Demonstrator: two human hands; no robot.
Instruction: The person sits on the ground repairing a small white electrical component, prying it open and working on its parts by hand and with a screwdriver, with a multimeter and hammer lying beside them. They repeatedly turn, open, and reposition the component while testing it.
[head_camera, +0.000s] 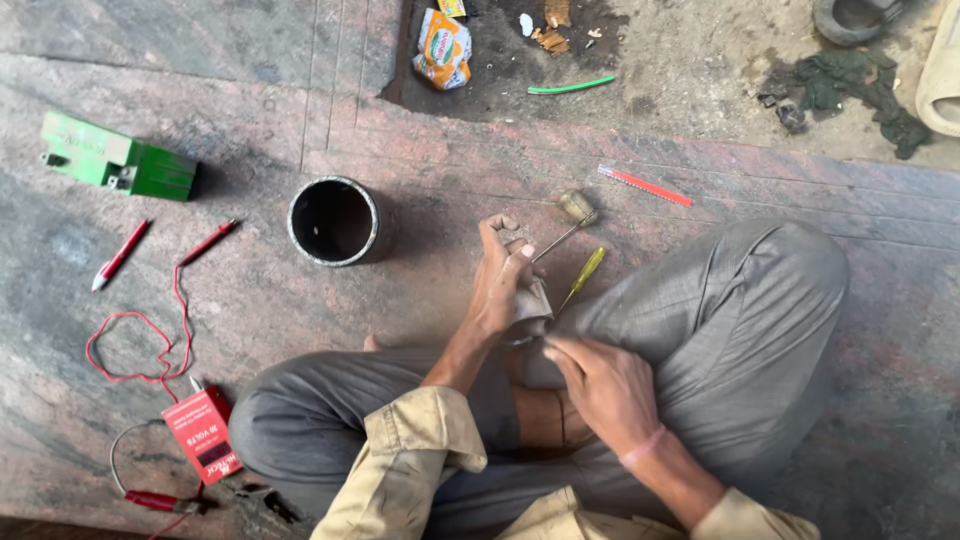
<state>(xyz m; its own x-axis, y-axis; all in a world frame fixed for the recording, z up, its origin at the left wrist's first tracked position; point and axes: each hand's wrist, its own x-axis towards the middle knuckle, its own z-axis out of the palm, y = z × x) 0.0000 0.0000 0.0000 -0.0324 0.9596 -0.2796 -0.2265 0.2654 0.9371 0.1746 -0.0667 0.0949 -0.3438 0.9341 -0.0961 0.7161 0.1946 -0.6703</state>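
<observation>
Right hand (600, 385) lay open and empty just below the left hand (500, 280), which clutched a crumpled grey rag (530, 305)

On the stone floor (700, 180) ahead of my crossed legs stands an open, dark metal cylinder (334, 221). Toward the far left edge lies a green box-shaped battery (118, 161), with two red probes (120, 254) nearer me, their red wire (135, 345) looping to a red tester (203, 433) beside my left knee. A red pen (645, 186) lies to the far right. Beyond the slab's far edge, a crumpled snack wrapper (442, 47) and green tube (571, 86) litter the dirt.
</observation>
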